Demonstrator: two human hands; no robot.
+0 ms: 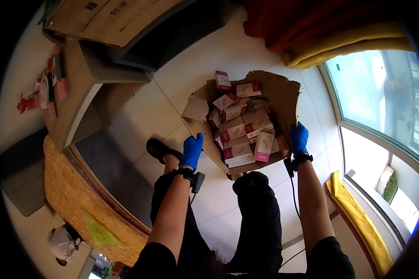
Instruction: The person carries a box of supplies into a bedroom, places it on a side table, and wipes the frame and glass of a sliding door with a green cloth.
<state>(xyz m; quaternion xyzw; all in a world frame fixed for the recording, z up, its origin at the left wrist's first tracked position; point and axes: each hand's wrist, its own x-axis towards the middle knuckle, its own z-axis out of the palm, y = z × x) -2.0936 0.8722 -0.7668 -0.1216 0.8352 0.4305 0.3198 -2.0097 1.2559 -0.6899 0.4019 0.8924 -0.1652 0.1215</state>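
Observation:
A worn cardboard box (284, 95) with torn, uneven edges is in front of my legs. Piled loosely inside it are several small pink-and-white cartons (233, 132), some tilted and overlapping. My left hand (192, 151), in a blue glove, is closed on the box's left edge. On the opposite side my right hand (299, 138), also gloved in blue, grips the right edge. Each wrist wears a black strap with a small device. The fingers inside the box walls are partly hidden.
Tiled floor (167, 95) surrounds the box. To the left stand a wooden desk (86, 76) and a bed-like piece with an orange-yellow cover (74, 186). A window (377, 83) and yellow curtain (358, 223) are at right. A person (63, 244) is at lower left.

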